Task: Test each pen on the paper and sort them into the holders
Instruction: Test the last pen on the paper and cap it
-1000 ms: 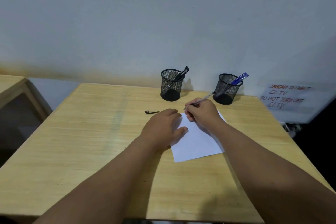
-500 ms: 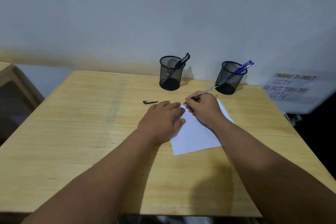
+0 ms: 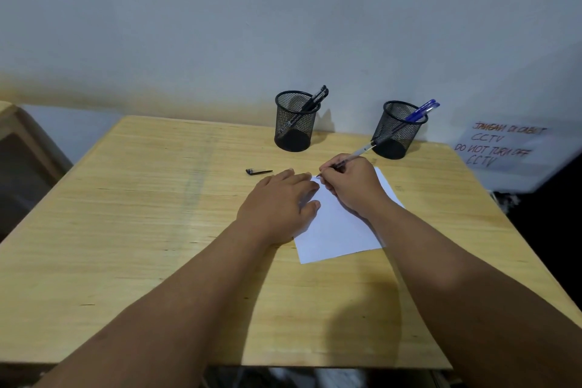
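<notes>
A white sheet of paper [image 3: 340,230] lies on the wooden table [image 3: 126,230]. My left hand [image 3: 280,205] rests flat on the sheet's left edge with straight fingers. My right hand [image 3: 352,186] pinches a clear-barrelled pen [image 3: 359,153], its tip touching the paper's far corner. A black pen cap [image 3: 258,171] lies on the table left of the hands. At the back stand two black mesh holders: the left holder [image 3: 294,123] has black pens [image 3: 315,98], the right holder [image 3: 398,131] has blue pens [image 3: 422,110].
A white wall rises right behind the holders. A handwritten paper notice [image 3: 500,143] hangs at the right, beyond the table's edge. Part of another wooden piece of furniture [image 3: 19,135] shows at the far left.
The camera view shifted slightly. Both hands stay on the paper, the pen tip near its far corner; the pen and hands have barely moved.
</notes>
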